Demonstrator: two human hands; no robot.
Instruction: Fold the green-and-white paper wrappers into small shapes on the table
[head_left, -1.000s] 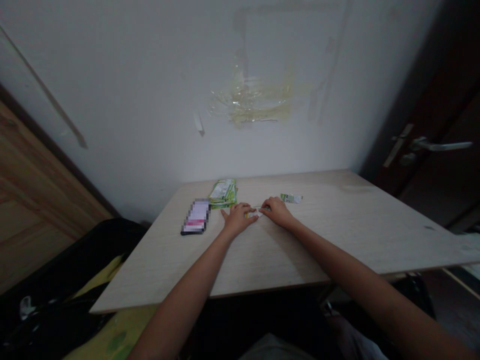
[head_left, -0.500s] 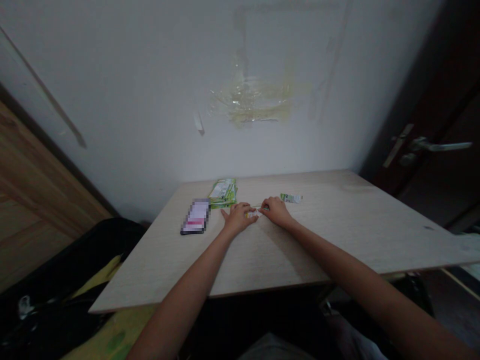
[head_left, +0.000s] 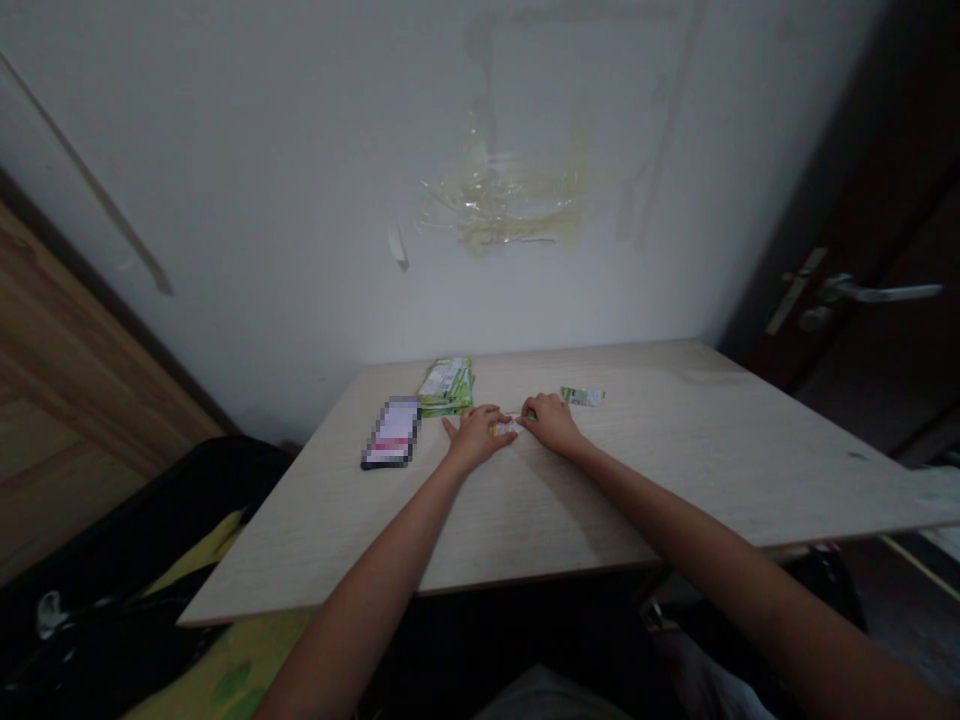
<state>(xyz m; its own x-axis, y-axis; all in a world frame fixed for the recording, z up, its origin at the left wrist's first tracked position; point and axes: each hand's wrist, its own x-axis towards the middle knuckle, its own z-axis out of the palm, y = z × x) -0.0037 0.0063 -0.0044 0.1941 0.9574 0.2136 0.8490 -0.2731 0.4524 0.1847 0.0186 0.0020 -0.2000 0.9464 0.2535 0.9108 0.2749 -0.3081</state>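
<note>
My left hand and my right hand rest side by side on the light wooden table, fingers curled down onto a small yellow-and-white packet held between them. A stack of green-and-white packets lies just behind my left hand. A single folded green packet lies just behind my right hand. A phone lies flat to the left of my left hand.
The table stands against a white wall with tape residue. A dark door with a metal handle is at the right. Wooden panelling and a dark bag with yellow cloth are at the left.
Both hands stay on the small packet; my right hand has shifted very slightly. Nothing else has moved.
</note>
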